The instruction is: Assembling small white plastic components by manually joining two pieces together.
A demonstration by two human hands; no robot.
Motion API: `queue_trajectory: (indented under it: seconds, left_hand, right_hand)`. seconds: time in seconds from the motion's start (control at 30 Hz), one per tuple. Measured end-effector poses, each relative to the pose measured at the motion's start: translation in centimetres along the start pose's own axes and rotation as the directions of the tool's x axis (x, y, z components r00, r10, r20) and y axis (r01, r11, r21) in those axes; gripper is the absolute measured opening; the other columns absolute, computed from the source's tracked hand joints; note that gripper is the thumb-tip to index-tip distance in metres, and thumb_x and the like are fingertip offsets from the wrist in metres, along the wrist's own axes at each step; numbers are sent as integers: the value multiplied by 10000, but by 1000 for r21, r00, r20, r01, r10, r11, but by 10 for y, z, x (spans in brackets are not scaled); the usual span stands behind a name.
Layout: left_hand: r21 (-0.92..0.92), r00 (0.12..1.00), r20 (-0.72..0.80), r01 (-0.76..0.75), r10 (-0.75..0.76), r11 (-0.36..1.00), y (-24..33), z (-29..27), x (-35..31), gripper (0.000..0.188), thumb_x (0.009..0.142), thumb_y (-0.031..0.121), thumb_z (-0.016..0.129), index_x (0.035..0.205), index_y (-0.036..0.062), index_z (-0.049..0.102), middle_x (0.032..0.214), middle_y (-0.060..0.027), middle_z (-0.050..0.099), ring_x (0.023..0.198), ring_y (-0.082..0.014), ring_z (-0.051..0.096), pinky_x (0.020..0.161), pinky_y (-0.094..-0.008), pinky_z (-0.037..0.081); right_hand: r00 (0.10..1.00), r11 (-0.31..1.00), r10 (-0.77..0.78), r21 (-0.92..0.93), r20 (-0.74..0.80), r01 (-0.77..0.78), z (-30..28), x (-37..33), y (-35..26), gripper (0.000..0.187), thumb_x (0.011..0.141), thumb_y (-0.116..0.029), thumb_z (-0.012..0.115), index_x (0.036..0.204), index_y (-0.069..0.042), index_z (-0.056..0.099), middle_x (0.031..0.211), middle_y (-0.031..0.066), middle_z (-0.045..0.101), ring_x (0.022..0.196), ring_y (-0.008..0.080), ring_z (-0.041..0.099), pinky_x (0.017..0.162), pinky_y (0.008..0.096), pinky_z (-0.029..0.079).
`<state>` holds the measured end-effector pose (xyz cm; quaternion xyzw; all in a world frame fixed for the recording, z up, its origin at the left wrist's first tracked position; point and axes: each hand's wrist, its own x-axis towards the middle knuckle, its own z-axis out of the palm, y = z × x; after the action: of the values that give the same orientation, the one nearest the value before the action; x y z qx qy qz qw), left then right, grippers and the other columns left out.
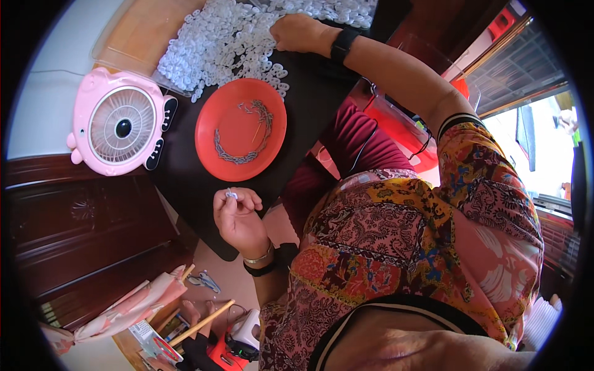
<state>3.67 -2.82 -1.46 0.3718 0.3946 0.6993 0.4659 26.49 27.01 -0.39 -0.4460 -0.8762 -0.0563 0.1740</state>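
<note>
Palm up, my left hand pinches a small white plastic piece between thumb and fingertips, just below a red plate. In the plate, several small grey metal pins form a curved band beside a thin yellowish stick. My right hand rests at the edge of a large pile of small white plastic pieces, its fingers curled down into them. Whatever those fingers hold is hidden.
A pink animal-shaped fan stands left of the plate on the black tabletop. Dark wooden furniture is at the left. Lower down are a wooden stick and a red-and-white object. A clear plastic bin stands at the right.
</note>
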Motion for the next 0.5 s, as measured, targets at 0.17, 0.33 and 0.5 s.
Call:
queue_trajectory:
  seconds: [0.17, 0.33, 0.5]
  left_hand:
    - [67, 997, 72, -28, 23, 997, 2, 26, 6, 159, 864, 136, 435, 781, 4, 463, 630, -89, 469, 567, -185, 464, 548, -292, 394]
    - [58, 992, 125, -25, 17, 998, -5, 49, 10, 154, 878, 114, 420, 808, -13, 472, 631, -88, 482, 572, -175, 468, 563, -287, 405]
    - [48, 993, 107, -48, 43, 998, -4, 66, 17, 151, 872, 102, 425, 815, -19, 495, 660, -119, 532, 582, -184, 499, 612, -312, 439]
  right_hand:
    - [985, 857, 46, 500, 167, -125, -26, -19, -10, 203, 711, -187, 700, 858, -51, 667, 802, 87, 671, 721, 214, 656, 636, 334, 526]
    - [988, 391, -92, 917, 124, -79, -49, -58, -43, 227, 866, -207, 646, 1009, -31, 634, 835, 0, 648, 724, 65, 603, 632, 216, 491]
    - [978, 49, -170, 993, 118, -112, -58, -83, -83, 176, 885, -99, 621, 1037, -12, 624, 845, -4, 644, 746, 47, 602, 670, 192, 494]
